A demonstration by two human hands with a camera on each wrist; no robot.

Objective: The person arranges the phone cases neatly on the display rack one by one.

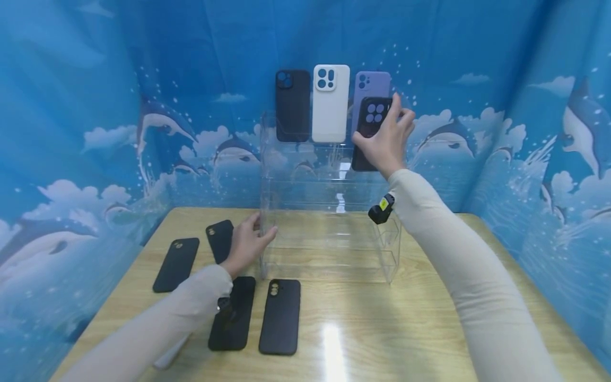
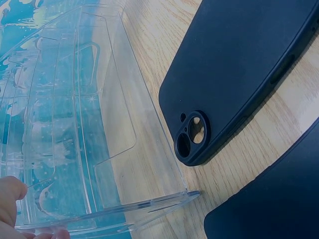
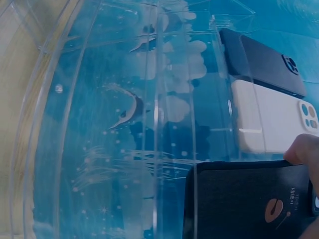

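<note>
My right hand point(image 1: 389, 140) pinches a black phone case point(image 1: 369, 128) by its two long edges, at the upper right of a clear tiered display stand point(image 1: 329, 233). A purple phone case point(image 1: 374, 82) is partly hidden behind it. In the right wrist view, the held black case shows a small printed design, its lower end at the clear tier. To its left on the top tier stand a white phone case point(image 1: 330, 119) and another black phone case point(image 1: 293, 114). My left hand point(image 1: 247, 245) grips the stand's left side panel, thumb and fingers on either side of it.
On the wooden table left of the stand lie two black cases point(image 1: 176, 265) point(image 1: 219, 240). Nearer me are two more black cases point(image 1: 234, 323) point(image 1: 280, 318). A pale object point(image 1: 169, 354) is partly covered by my left sleeve. A blue dolphin-print curtain point(image 1: 229, 42) surrounds the table.
</note>
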